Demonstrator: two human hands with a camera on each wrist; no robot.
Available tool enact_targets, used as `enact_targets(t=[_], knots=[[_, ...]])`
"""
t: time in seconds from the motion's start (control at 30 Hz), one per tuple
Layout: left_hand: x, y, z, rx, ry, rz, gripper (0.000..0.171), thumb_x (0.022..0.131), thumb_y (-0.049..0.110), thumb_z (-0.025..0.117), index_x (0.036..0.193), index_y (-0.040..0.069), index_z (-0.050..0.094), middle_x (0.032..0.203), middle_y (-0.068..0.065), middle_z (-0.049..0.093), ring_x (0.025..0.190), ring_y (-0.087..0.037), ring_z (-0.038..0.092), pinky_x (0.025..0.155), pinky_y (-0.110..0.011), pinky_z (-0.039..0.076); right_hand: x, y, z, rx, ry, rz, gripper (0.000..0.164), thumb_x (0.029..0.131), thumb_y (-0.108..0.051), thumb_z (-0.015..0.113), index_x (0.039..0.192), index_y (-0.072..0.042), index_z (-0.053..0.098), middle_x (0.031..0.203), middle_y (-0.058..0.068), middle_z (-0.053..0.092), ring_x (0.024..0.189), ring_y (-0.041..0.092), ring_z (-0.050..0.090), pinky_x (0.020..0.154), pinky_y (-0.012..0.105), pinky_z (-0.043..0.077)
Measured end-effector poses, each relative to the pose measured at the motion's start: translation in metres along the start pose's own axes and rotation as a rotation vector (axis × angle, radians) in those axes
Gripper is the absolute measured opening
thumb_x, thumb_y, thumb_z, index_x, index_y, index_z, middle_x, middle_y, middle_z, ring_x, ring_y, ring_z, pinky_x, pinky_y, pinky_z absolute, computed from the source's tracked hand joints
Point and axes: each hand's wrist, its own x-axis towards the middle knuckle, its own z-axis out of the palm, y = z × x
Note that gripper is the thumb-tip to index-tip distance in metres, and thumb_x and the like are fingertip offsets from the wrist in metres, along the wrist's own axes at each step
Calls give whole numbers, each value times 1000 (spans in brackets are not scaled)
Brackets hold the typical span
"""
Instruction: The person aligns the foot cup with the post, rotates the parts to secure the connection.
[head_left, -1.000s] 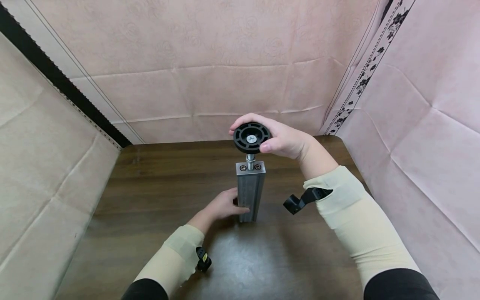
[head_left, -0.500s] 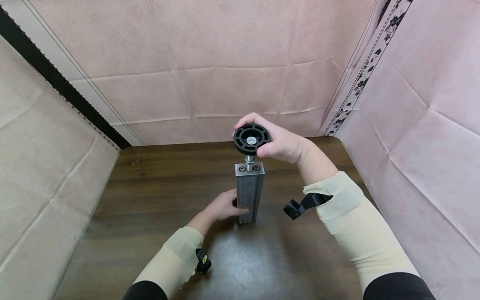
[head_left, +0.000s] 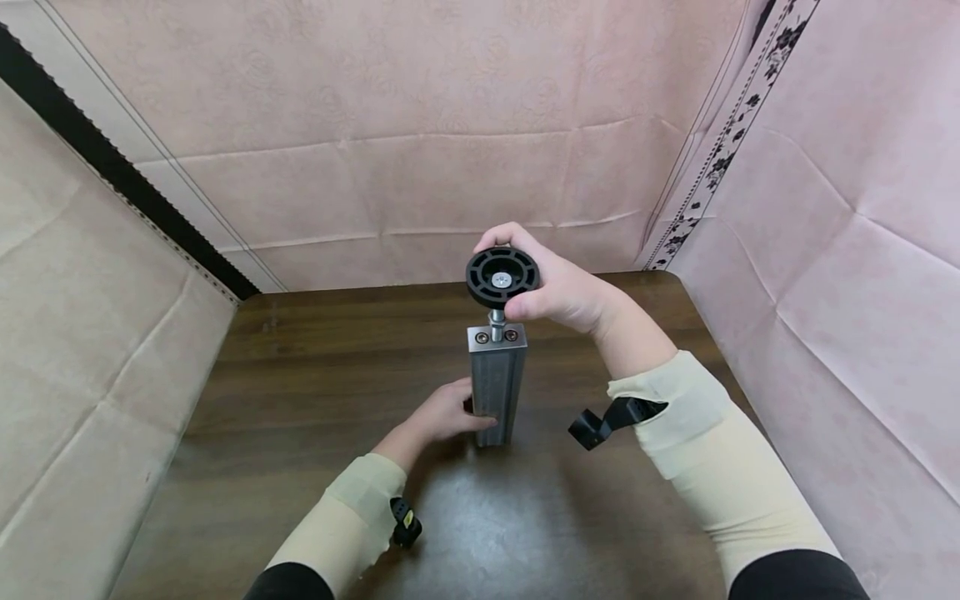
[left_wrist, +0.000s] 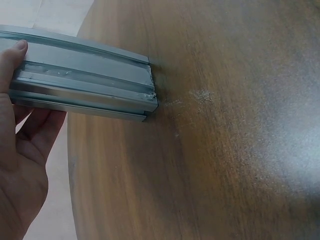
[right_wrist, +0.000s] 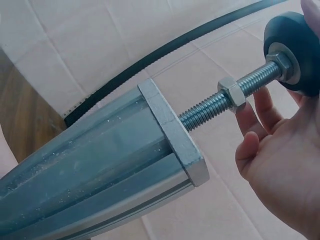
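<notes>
In the head view, an upright aluminium profile (head_left: 498, 387) stands on the wooden table. My left hand (head_left: 442, 412) grips it low down, thumb across the near face. A levelling foot with a black round pad (head_left: 489, 298) tops the profile. The right hand (head_left: 566, 287) holds the pad's rim, thumb at the near side and fingers at the far side. In the right wrist view, the foot's threaded rod (right_wrist: 205, 112) enters the metal end plate (right_wrist: 175, 135), and a hex nut (right_wrist: 231, 93) sits partway along the rod. The profile's lower end (left_wrist: 150, 90) shows in the left wrist view.
The brown wooden tabletop (head_left: 300, 417) extends around the profile. Pink patterned cloth (head_left: 420, 183) hangs behind, with further cloth walls on the left (head_left: 112, 333) and right (head_left: 847, 250). Black camera mounts (head_left: 600, 425) are strapped to both wrists.
My right hand has turned clockwise around the pad's rim: the thumb shifted left and nearer, the fingertips moved right. The left hand keeps its grip on the profile.
</notes>
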Motion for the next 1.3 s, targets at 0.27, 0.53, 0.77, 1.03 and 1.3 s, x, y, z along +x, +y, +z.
enact_targets(t=[0.27,0.53,0.77,1.03,1.3], knots=[[-1,1,0,-25,-5,-15,45,79,30,75,120,16,61,121,1,59,110,-16,54,93,-40,43,-2,-1,9,-10,69,17,83,60,-44,86,119,-9,38,104,10,51,85,16,51,73,25,45],[-2,0,1,-34,-4,-18,47,79,31,74,122,16,61,122,0,58,111,-17,54,93,-41,43,-3,1,14,-15,117,-16,82,63,-42,85,118,-6,36,101,8,52,83,14,51,72,24,44],[-2,0,1,-47,-7,-29,46,79,30,75,121,17,61,121,2,59,109,-16,54,92,-40,43,-4,-1,19,-49,154,-20,82,65,-46,82,119,-6,34,101,9,52,82,15,50,74,27,43],[-1,0,1,-35,16,2,44,78,30,76,118,16,63,119,2,60,107,-15,55,92,-39,44,-4,3,26,-104,265,-55,86,62,-51,82,118,-5,35,101,9,51,84,15,52,74,26,44],[-1,-1,1,-30,13,5,45,79,30,75,121,18,62,119,3,59,107,-13,55,91,-38,44,-8,8,41,-213,439,-120,71,71,-34,78,120,-5,35,107,10,49,87,17,54,73,25,46]])
